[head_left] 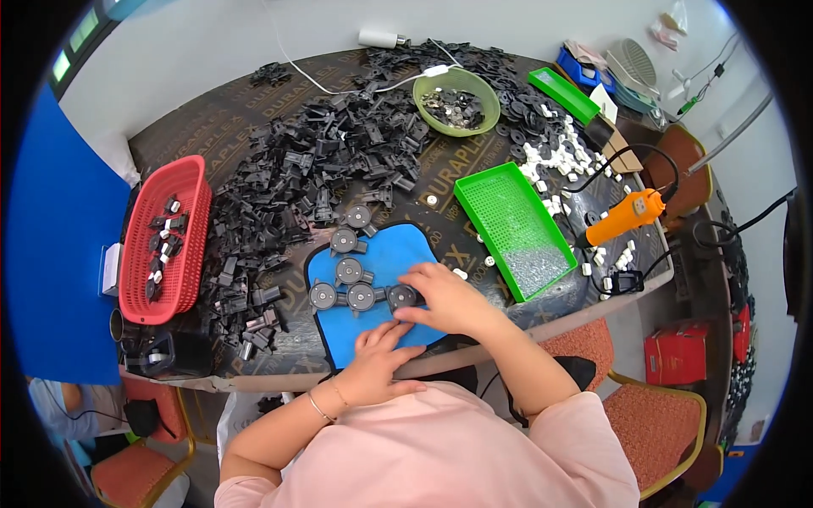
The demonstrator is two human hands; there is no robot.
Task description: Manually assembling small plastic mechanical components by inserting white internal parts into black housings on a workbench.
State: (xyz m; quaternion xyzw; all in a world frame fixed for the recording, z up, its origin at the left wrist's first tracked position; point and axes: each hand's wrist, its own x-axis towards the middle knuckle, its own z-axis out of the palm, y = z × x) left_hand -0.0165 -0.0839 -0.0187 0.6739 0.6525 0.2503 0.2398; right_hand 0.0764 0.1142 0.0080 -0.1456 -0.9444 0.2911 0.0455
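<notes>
Left of frame: red basket (191, 182) holding a few small parts. Centre: heap of black plastic parts (296, 169); blue mat (398, 254) below it carrying dark round discs (349, 271). Left hand (377, 360), lower centre, lies flat and open on the mat. Right hand (445, 298) pinches the rightmost disc (400, 296), lying flat, no clear long axis. Likely light, rigid; grasp by rim. Right: green tray (495, 182), orange tool (625, 216).
</notes>
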